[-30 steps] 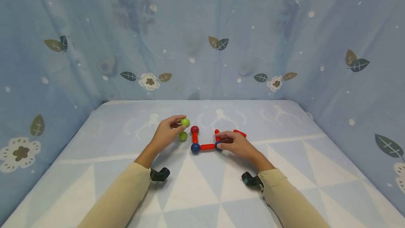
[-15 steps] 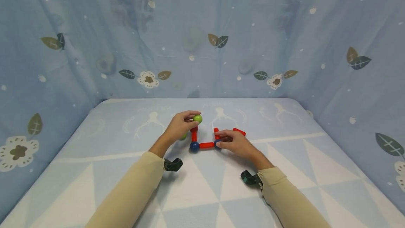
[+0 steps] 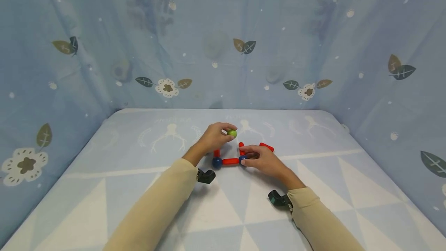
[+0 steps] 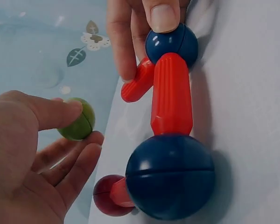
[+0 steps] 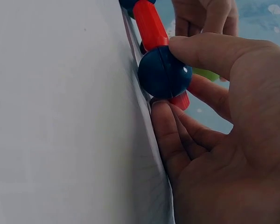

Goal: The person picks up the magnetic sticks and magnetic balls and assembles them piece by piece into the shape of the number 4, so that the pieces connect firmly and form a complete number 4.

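My left hand (image 3: 214, 138) pinches a light green ball (image 3: 232, 133) between thumb and fingers, raised above the cloth. My right hand (image 3: 263, 160) holds the right-hand blue ball (image 5: 164, 72) of a joined frame, thumb on one side and fingers round the other. From that ball a red rod (image 3: 230, 161) runs to a second blue ball (image 4: 170, 177) on the left. Another short red rod (image 3: 241, 148) points away from the held ball, near the green ball. On the left side, a rod leads back to a dark red ball (image 4: 109, 195), which my left hand hides in the head view.
A loose red piece (image 3: 266, 147) lies just beyond my right hand. The pale patterned cloth (image 3: 209, 212) covers the table. Blue curtains (image 3: 216, 61) hang behind and at both sides. Dark devices (image 3: 278, 198) are strapped at both wrists.
My left hand has carried the green ball rightward, over the red ball and toward the right rod. A second green ball on the cloth has gone out of sight behind it. My right hand stays put.
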Demonstrator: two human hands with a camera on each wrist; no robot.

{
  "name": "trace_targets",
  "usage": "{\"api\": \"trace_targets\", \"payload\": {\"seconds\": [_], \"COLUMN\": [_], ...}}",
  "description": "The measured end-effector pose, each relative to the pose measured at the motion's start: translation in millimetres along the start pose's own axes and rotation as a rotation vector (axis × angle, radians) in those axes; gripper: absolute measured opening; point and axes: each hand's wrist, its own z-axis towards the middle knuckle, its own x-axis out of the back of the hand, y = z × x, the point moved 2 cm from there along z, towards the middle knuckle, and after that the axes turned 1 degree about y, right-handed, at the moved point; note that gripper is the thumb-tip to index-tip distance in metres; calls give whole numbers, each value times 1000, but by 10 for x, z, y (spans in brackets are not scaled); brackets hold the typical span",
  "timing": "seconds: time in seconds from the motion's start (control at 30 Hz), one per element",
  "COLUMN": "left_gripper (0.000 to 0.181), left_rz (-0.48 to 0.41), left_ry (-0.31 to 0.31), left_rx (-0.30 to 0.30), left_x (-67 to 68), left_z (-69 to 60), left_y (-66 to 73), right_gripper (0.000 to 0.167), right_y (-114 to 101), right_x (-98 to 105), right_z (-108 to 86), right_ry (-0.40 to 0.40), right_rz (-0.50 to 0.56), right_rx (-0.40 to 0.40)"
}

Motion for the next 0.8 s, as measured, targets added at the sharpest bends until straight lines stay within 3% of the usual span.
{"api": "trace_targets", "payload": {"seconds": [0.37,0.57,0.8], "left_gripper": [36,35,36], "left_rz": [89,196,261], "left_ry": [-6,-15,-73], "left_rx": [-10,-26,-38], "left_x": [-142,-195,-245], "left_z": [47,73,175], "left_y": [-20,-25,28], "right_gripper": [51,50,48], "right_y": [25,5,-389], "right_x": [-19,-45,21], "right_z": [-15,-12,-173], "right_ry": [4,-8,-18], "right_rz": [-18,6,13], "right_rx": [17,35,39]}}
